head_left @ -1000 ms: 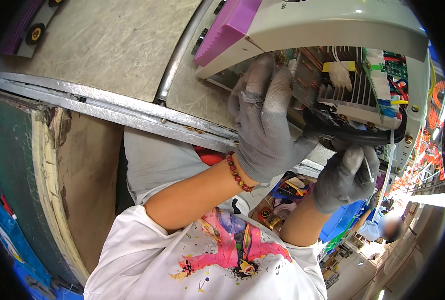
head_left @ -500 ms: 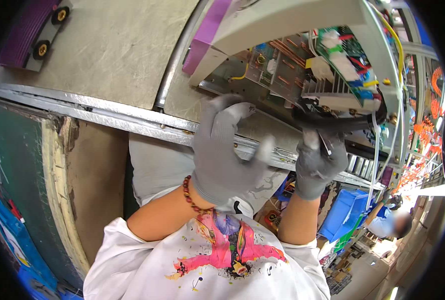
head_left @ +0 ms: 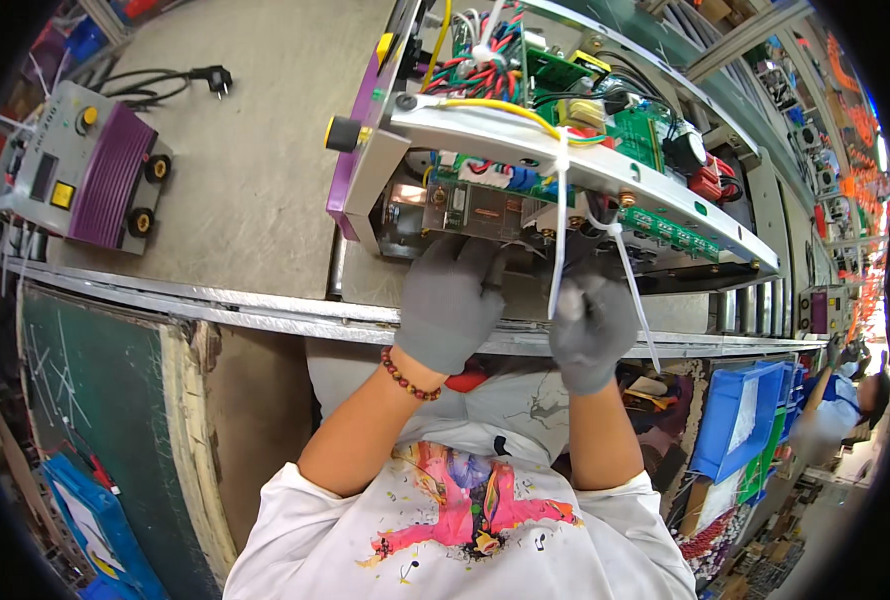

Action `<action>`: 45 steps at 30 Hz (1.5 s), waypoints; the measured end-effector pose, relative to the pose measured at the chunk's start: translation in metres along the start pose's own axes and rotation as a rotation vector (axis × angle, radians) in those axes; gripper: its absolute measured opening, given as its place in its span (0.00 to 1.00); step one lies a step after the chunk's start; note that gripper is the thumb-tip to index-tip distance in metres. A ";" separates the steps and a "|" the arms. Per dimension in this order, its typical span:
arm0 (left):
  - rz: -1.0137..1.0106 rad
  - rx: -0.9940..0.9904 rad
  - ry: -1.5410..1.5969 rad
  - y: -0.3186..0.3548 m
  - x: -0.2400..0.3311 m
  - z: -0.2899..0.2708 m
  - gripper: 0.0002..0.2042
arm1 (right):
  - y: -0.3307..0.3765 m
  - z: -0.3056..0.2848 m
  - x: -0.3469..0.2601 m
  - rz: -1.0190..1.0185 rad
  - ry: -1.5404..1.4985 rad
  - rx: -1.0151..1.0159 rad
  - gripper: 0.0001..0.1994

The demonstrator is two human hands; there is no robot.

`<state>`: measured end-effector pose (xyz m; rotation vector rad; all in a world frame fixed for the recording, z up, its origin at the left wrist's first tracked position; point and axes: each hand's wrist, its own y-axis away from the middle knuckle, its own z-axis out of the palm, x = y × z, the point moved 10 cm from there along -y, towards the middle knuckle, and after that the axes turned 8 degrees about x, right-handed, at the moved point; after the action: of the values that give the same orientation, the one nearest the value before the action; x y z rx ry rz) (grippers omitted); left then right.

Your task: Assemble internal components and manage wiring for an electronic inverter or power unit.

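Fingers of gloved left hand (head_left: 448, 300) curled against open machine chassis (head_left: 565, 180); gloved right hand (head_left: 593, 325) pinching white cable tie (head_left: 559, 225).

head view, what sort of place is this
Probably an electronics assembly workshop: an opened machine full of circuit boards and wiring sits on a long workbench, a finished purple unit stands beside it, and blue parts bins sit below.

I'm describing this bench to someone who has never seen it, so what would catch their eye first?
First, the opened electronics unit at top centre, its green circuit boards and bundled coloured wires laid bare. Just below it the left hand and right hand, both in grey gloves, reach in under its frame, by white cable ties hanging down. At far left sits a closed unit with a purple front.
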<state>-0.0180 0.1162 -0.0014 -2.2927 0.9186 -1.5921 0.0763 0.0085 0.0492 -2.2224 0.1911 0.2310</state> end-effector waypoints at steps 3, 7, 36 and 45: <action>-0.057 -0.083 -0.088 0.002 0.006 0.001 0.03 | 0.009 0.001 -0.011 0.017 -0.095 0.148 0.06; -0.030 -0.142 -0.091 0.007 -0.001 -0.002 0.05 | 0.004 0.009 -0.015 -0.013 -0.137 0.220 0.10; -1.134 -0.146 1.525 0.050 -0.032 0.060 0.10 | -0.012 0.025 -0.009 0.075 -0.387 -0.282 0.09; -1.140 -0.155 1.376 0.057 -0.027 0.063 0.09 | 0.003 0.022 0.012 0.281 -0.488 -0.151 0.08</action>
<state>0.0116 0.0764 -0.0753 -1.4608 -0.4264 -3.7637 0.0846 0.0229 0.0310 -2.2071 0.2209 0.9545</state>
